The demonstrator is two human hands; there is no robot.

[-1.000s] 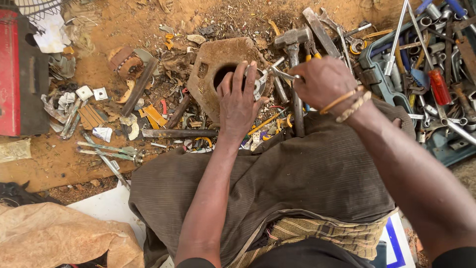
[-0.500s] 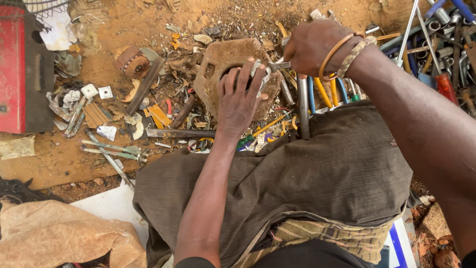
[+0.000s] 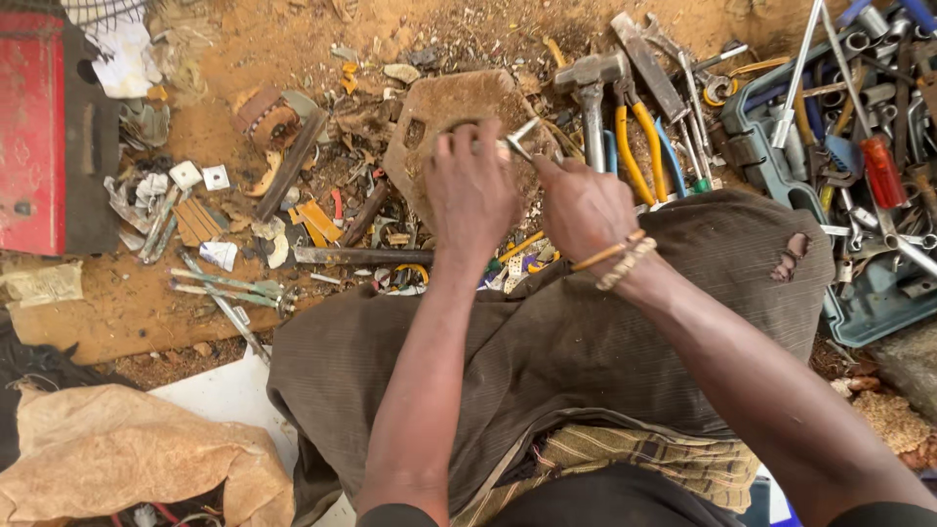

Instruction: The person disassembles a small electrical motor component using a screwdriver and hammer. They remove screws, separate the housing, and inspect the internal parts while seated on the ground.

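The left hand (image 3: 473, 185) rested on a rusty metal block (image 3: 459, 107) lying on the dirt floor (image 3: 224, 59), its grip closed over the top edge. The right hand (image 3: 584, 205) was clamped on a small metal tool (image 3: 519, 137) touching the block. A red box (image 3: 34, 127) stood far left, a blue tool tray (image 3: 878, 303) far right.
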